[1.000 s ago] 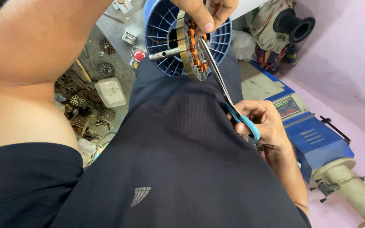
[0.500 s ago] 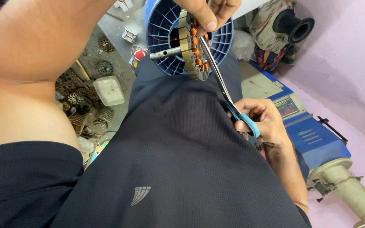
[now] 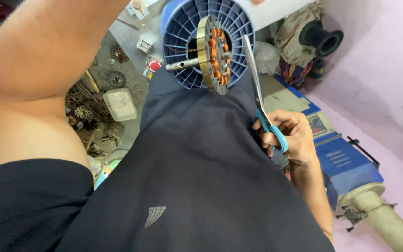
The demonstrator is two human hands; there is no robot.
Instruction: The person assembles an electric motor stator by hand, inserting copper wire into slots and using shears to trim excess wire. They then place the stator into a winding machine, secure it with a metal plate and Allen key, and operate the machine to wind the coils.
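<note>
Copper-wound motor stator (image 3: 214,53) on a steel shaft (image 3: 183,65), seated against a blue ribbed plastic spool (image 3: 183,28) resting on the person's dark-clothed lap. Right hand (image 3: 289,136) closed around blue-handled scissors (image 3: 261,100), blades raised just beside the stator's rim. Left hand mostly out of frame above the spool; its grip cannot be told.

— What do we see on the left, on the floor?
— A white plastic box (image 3: 120,103) among rusty metal discs (image 3: 81,111).
— And on the right?
— A blue machine (image 3: 346,158) near the pink wall (image 3: 378,60).
</note>
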